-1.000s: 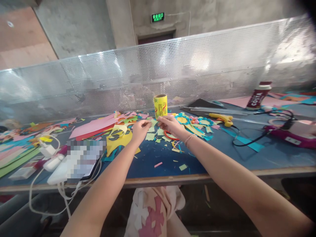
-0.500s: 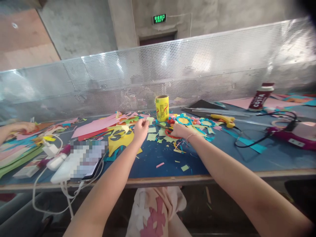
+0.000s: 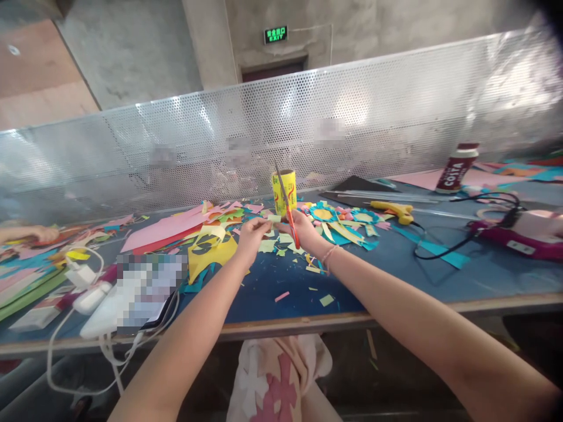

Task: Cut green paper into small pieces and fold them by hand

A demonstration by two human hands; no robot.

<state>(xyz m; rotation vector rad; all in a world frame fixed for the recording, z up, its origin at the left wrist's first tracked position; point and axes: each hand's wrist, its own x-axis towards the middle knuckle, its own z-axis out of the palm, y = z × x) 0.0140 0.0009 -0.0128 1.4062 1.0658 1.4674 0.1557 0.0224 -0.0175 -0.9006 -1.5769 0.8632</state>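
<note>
Between the fingertips of my left hand (image 3: 255,235) is a small pale green piece of paper (image 3: 275,218). My right hand (image 3: 307,231) is closed round red-handled scissors (image 3: 294,230), whose blades point up and away in front of a yellow tube (image 3: 278,192). The fingers of both hands come close together at the paper; I cannot tell whether the right fingers touch it. Under and around the hands lie pale green paper scraps (image 3: 267,246). Just right of the right hand are blue-and-yellow paper flowers (image 3: 322,213).
A yellow glue gun (image 3: 398,211), a Costa bottle (image 3: 457,169) and a purple power strip (image 3: 530,243) are at the right. On the left are yellow cut paper (image 3: 209,255), pink sheets (image 3: 162,227), a phone (image 3: 152,293) with cables, and another person's hand (image 3: 43,234). A perforated metal screen (image 3: 185,152) stands behind.
My right hand has lifted the scissors off the paper pile, blades now upward, and moved left toward my left hand. The left hand stays near the same spot with the paper piece.
</note>
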